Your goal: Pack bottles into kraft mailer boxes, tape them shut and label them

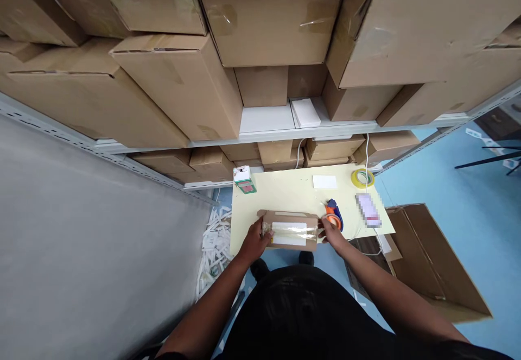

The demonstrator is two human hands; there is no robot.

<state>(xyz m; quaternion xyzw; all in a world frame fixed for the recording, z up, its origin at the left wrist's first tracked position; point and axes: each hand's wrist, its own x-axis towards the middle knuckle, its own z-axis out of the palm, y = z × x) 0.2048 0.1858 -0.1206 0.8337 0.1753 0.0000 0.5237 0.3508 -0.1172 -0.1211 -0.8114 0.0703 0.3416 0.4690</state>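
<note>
A small cardboard box (266, 218) lies at the near edge of the pale table, with a white label (280, 239) on top and a shiny strip of clear tape running lengthwise over it. My left hand (257, 238) grips the box's left end, thumb on the top. My right hand (330, 234) is at the opposite end, its fingers closed against the taped edge. Just beyond the right hand sits an orange and blue tape dispenser (334, 216).
The pale table (280, 189) also bears a green and white carton (245, 181), a white card (324, 181), a yellow tape roll (362, 178) and a blurred phone (368, 210). Shelves of cardboard boxes (272, 18) rise behind. An open carton (439, 262) stands right; paper scraps (215, 240) lie left.
</note>
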